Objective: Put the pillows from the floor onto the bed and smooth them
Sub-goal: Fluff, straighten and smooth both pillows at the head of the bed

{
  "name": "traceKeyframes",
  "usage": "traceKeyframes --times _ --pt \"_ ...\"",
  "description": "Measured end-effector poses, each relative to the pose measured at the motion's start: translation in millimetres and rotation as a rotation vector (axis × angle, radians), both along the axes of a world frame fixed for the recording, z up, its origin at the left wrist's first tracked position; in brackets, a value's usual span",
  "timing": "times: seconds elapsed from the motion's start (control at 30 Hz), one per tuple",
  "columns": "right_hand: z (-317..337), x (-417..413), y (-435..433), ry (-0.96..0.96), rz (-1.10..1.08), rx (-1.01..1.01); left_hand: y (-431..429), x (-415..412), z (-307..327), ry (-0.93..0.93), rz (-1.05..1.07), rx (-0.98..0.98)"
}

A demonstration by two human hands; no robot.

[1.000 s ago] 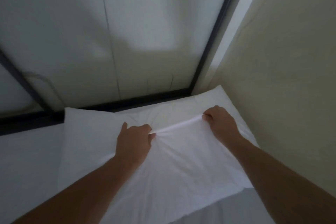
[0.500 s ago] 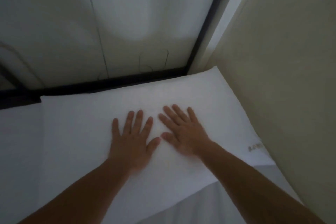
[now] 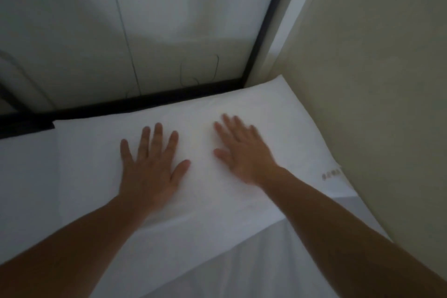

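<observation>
Pillow tag (image 3: pixel 331 173) print — blurred, illegible; right hand (image 3: pixel 244 152) motion-smeared.

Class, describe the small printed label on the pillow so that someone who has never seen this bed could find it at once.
Start at the beige wall on the right and drop to the white pillow lying against it. Near the pillow's right-hand end, beyond the right hand, sits the label: the only faint reddish print on plain white fabric, too blurred to read.

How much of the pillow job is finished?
Done: one white pillow already lies on the bed, up in the corner by the wall. In hand: the left hand and right hand press flat on it, fingers spread, smoothing. Left: I can't tell; the floor and any other pillows are out of view.
</observation>
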State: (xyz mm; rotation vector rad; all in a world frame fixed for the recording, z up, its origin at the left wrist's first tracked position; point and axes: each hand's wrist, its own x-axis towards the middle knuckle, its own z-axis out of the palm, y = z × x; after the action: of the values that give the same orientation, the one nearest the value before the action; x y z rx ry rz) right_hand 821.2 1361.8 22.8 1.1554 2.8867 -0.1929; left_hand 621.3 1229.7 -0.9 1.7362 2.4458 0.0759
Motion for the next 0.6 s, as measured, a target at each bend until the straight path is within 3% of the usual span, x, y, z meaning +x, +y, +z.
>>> traceKeyframes --times 0.07,0.13,0.23,0.33,0.4,0.47,0.53,0.6 --pt "-14.3 -13.6 -5.7 -0.062 0.037 -0.010 -9.8 -7.3 -15.1 -0.054 0.134 -0.097" --pt "-21.2 10.2 12.8 -0.101 -0.185 -0.025 -30.6 -32.7 -26.2 -0.064 0.302 -0.181" --pt "-12.4 67.3 38.1 -0.143 -0.595 -0.044 -49.8 -65.9 -11.7 -0.033 0.354 -0.231" --pt "-4.7 69.4 30.1 -0.022 -0.510 -0.026 -35.6 -54.2 15.9 -0.013 0.238 -0.128" --pt "-11.0 57.8 14.3 -0.063 -0.468 -0.115 -29.8 -29.1 30.6 -0.058 0.065 -0.136" --pt "-9.8 63.8 2.1 -0.164 -0.725 -0.233 -35.1 -11.4 37.0 -0.169 -0.061 -0.326" --pt "6.9 73.5 -5.7 -0.204 -0.970 -0.275 -50.4 -16.7 47.9 -0.232 -0.015 -0.476" --pt "30.0 76.6 -18.2 -0.253 -0.855 -0.160 -69.1 -28.9 65.7 -0.270 0.057 -0.481"
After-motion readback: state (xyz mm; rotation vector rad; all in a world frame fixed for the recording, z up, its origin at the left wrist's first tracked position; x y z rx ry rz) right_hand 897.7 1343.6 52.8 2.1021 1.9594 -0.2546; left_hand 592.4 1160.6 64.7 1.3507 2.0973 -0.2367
